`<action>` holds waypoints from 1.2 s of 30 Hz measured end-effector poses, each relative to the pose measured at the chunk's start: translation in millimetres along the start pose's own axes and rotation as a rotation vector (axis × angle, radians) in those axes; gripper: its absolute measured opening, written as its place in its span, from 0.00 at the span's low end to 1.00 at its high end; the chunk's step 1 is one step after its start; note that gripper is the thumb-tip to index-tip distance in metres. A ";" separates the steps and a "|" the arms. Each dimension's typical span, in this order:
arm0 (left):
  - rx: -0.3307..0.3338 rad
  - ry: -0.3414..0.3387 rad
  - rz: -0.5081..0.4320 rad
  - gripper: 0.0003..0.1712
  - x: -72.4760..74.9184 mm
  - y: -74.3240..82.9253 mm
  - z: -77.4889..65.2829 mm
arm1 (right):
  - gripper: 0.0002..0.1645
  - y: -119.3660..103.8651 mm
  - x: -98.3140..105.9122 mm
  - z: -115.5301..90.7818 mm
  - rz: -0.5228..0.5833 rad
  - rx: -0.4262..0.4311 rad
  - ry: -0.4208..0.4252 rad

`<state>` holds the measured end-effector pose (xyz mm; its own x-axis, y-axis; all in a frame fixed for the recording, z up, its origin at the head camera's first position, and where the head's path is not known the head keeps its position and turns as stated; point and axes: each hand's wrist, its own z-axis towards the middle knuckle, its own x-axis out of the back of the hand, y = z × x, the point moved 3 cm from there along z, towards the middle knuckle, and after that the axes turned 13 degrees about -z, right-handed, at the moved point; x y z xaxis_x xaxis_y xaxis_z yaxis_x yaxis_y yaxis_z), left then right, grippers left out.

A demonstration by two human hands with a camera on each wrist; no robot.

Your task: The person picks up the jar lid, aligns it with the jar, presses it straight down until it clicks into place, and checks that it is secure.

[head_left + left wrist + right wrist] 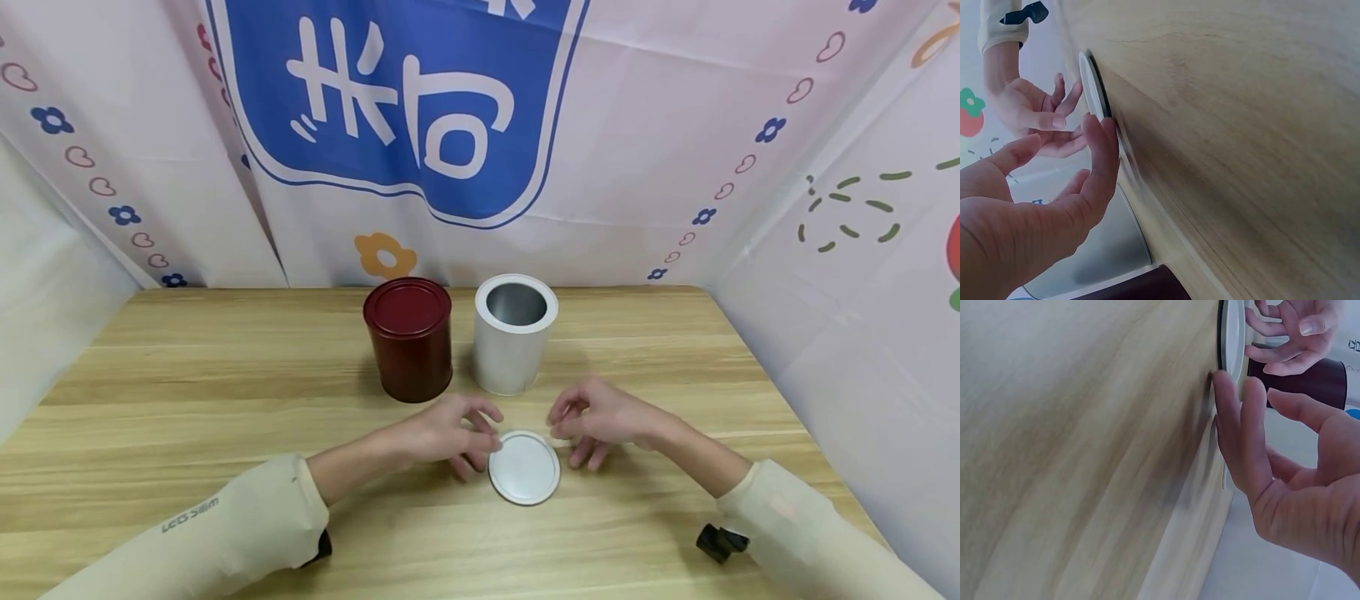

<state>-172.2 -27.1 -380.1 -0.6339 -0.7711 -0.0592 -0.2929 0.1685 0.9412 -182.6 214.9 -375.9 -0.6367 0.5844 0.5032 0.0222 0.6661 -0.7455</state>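
A round white can lid (524, 468) lies flat on the wooden table between the two hands. My left hand (455, 433) is at the lid's left edge, fingers loosely bent and holding nothing. In the left wrist view its fingertips come right up to the rim of the lid (1092, 84). On the other side my right hand (600, 419) hovers with relaxed, slightly curved fingers and nothing in them. Behind the lid stands a white can (508, 358), upright, its round mouth uncovered and its grey metal inside showing.
To the left of the white can is a dark red can (412, 354) with its red lid on. The wooden table (225, 367) reaches back to a printed cloth (615, 183), with more cloth at both sides.
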 end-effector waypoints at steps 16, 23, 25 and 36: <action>0.123 0.016 -0.086 0.27 -2.7 -2.2 -5.0 | 0.16 2.0 -3.5 -0.6 0.056 -0.056 -0.050; 0.110 0.020 -0.144 0.27 -1.9 -2.3 -6.3 | 0.17 2.6 -6.2 -0.1 0.073 -0.041 -0.054; 0.109 0.021 -0.158 0.27 -1.3 -2.7 -6.3 | 0.17 2.1 -7.0 0.0 0.074 -0.039 -0.054; 0.114 0.039 -0.189 0.26 0.9 -4.1 -4.1 | 0.18 0.2 -8.7 1.7 0.090 -0.042 -0.064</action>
<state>-168.6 -31.0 -382.6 -0.5326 -0.8184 -0.2159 -0.4845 0.0856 0.8706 -178.3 209.2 -381.1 -0.6785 0.6126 0.4053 0.1128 0.6321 -0.7666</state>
